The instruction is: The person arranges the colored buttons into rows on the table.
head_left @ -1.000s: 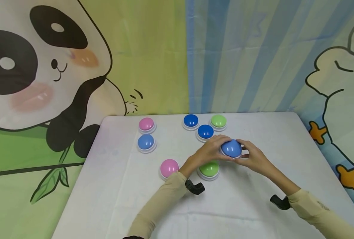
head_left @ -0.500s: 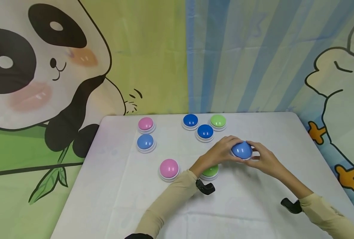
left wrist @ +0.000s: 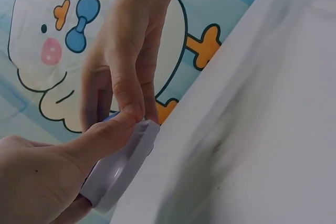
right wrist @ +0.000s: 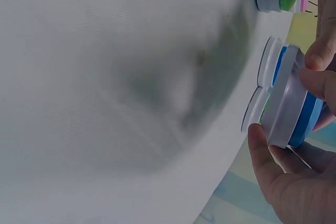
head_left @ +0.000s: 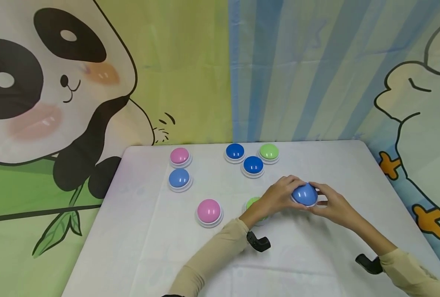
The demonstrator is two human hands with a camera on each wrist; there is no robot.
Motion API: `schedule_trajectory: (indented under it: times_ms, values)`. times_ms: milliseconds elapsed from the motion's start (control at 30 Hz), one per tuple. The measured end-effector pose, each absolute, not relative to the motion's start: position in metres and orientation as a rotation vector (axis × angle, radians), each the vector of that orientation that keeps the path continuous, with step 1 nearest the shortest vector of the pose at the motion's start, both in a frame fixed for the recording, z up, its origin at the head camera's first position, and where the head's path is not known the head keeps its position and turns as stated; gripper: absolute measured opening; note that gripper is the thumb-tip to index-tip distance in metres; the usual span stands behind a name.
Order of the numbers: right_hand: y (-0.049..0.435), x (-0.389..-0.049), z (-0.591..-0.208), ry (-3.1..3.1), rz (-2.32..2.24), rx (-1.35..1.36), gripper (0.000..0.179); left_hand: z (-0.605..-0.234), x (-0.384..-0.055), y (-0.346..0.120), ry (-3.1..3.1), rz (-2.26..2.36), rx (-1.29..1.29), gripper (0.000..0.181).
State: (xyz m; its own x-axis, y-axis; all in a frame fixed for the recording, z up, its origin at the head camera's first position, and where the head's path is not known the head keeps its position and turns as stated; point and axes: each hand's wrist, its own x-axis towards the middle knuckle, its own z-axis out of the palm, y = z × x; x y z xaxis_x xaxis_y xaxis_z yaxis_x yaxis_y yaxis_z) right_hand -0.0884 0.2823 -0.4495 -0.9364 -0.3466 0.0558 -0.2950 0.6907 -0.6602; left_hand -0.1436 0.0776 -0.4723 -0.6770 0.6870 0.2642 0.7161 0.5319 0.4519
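Both hands hold a light blue dome push button [head_left: 304,194] with a white base, above the right part of the white table. My left hand [head_left: 282,196] grips its left side, while my right hand [head_left: 333,205] grips the right side. The left wrist view shows the underside of the white base [left wrist: 123,169] tilted, with both thumbs meeting at its edge. In the right wrist view the button's blue dome [right wrist: 306,121] faces away from the table. A green button [head_left: 252,202] lies below my left wrist, partly hidden by it.
Towards the back stand two dark blue buttons [head_left: 253,165] and a green one [head_left: 269,152]. At the left are a pink button [head_left: 179,155] and a light blue one [head_left: 178,178]. Another pink button [head_left: 209,211] sits left of my left forearm. Printed cloth [head_left: 190,74] hangs behind the table.
Both hands have shifted right and slightly nearer to me, carrying the light blue button along. My left wrist now covers more of the near green button. The pink button beside it has come into full view.
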Motion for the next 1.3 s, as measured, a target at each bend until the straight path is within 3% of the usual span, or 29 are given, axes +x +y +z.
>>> schedule_trajectory:
  times_ms: [800, 1300]
  values:
    - [0.300, -0.054, -0.463, 2.885, -1.045, -0.609, 0.080, -0.489, -0.103, 0.102, -2.678, -0.692, -1.173, 0.074]
    - [0.307, -0.056, -0.479, 2.875, -1.042, -0.681, 0.078, -0.509, -0.098, 0.111, -2.662, -0.664, -1.123, 0.073]
